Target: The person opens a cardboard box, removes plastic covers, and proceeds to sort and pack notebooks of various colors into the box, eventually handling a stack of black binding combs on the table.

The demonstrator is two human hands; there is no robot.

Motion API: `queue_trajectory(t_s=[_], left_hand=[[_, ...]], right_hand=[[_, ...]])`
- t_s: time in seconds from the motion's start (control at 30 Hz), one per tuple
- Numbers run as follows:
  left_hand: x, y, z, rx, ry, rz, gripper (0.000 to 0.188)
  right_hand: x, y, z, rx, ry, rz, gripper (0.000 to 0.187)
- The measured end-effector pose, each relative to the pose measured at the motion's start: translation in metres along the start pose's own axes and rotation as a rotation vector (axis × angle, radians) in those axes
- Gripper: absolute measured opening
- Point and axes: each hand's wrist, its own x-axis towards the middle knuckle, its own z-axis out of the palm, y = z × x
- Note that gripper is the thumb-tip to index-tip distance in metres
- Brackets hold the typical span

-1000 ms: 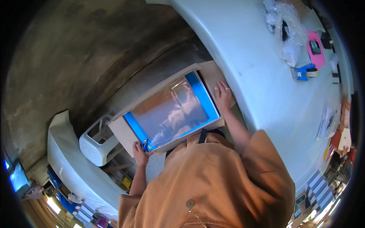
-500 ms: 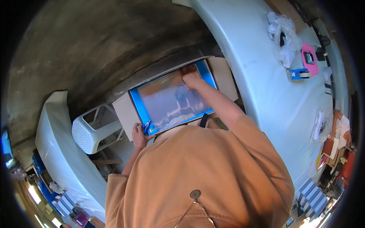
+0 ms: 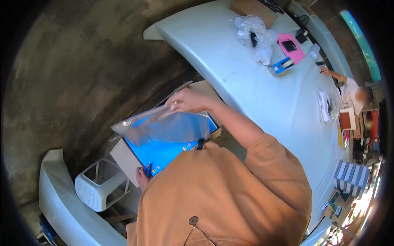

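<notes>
My right hand (image 3: 188, 100) pinches the upper edge of a clear plastic sheet (image 3: 164, 127), lifting it over a cardboard box (image 3: 126, 160). Under the sheet, blue spiral-bound notebooks (image 3: 154, 152) lie in the box, partly seen through the plastic. Down at the box's near left corner, my left hand (image 3: 142, 179) is closed on a small blue tool (image 3: 148, 168), whose exact kind is hard to make out. My shirt hides part of the box's near side.
A white plastic stool (image 3: 92, 190) stands left of the box. On the covered table (image 3: 262, 102) to the right lie bubble wrap (image 3: 258, 39), a blue tape dispenser (image 3: 282, 66), a phone (image 3: 289, 45) on a pink sheet and stacked books (image 3: 351, 176). Another person (image 3: 351, 92) works beyond.
My right hand has raised the plastic sheet off the notebooks and moved left, uncovering their near part. The whole view has turned, bringing more of the right table into sight.
</notes>
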Motion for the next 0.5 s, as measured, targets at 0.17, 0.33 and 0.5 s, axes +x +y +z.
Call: queue_trajectory(t_s=[0.17,0.33,0.5], left_hand=[[-0.002,-0.001,0.002,0.220,0.023,0.218,0.034],[-0.005,0.002,-0.006,0.041,-0.004,-0.006,0.044],[-0.004,0.034,-0.011,0.295,0.031,0.230,0.064]], right_hand=[[-0.066,-0.019,-0.132,0.562,0.873,0.010,0.015],[-0.065,0.043,-0.193,0.690,1.283,-0.250,0.016],[-0.063,0.144,-0.218,0.402,1.264,0.474,0.036]])
